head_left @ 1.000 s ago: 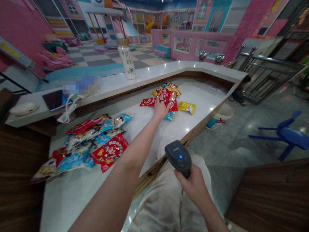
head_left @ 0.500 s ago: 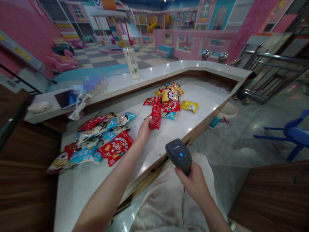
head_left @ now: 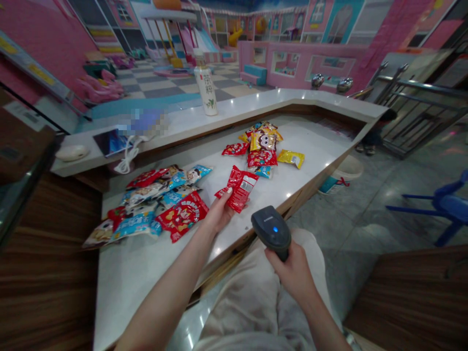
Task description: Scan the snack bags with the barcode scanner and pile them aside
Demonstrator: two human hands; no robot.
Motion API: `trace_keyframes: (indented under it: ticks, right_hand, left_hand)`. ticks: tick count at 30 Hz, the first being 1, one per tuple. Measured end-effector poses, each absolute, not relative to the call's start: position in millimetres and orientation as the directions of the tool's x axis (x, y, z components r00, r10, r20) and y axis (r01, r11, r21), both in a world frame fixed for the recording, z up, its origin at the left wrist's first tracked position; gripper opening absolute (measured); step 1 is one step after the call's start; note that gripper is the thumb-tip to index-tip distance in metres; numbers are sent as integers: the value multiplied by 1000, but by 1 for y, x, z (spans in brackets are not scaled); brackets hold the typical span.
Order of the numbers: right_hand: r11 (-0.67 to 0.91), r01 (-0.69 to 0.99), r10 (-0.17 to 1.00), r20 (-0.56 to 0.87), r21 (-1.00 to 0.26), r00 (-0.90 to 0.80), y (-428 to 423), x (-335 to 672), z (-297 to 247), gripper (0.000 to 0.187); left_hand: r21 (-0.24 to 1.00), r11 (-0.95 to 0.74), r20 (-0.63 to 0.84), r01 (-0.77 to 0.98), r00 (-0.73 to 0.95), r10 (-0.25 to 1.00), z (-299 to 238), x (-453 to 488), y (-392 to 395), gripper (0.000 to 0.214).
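Red glossy packet (head_left: 240, 194) now nearer rounded scanner (head_left: 268, 225); left hand (head_left: 221, 210), thumb on top, pinches it; right hand (head_left: 294, 269), fingers wrapped round scanner.

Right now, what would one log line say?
left hand: red packet, barcode showing; right hand: scanner, blue light lit; counter: snack packets

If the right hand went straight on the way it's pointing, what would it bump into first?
Probably the red packet held by the left hand: the scanner in the right hand aims roughly towards it. Depth is hard to judge here, so it might pass over or beside it instead.
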State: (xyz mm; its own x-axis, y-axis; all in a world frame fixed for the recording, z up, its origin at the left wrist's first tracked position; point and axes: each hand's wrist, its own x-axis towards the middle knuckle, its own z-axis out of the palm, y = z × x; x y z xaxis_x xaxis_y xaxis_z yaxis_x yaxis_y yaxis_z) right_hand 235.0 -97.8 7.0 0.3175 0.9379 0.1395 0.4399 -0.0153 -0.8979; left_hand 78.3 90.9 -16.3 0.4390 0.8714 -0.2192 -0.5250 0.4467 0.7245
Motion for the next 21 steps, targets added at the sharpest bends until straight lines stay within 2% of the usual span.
trace_keyframes:
  ticks: [11,21]
  right_hand:
    - [10,482,926,190,-876,326,-95,233,10,15]
    - [6,487,926,188,-873,326,-96,234,14,17]
  left_hand:
    - [738,428,-235,-521,395,888,-17,81,89,29]
    - [761,456,-256,-462,433,864,-22,81,91,32]
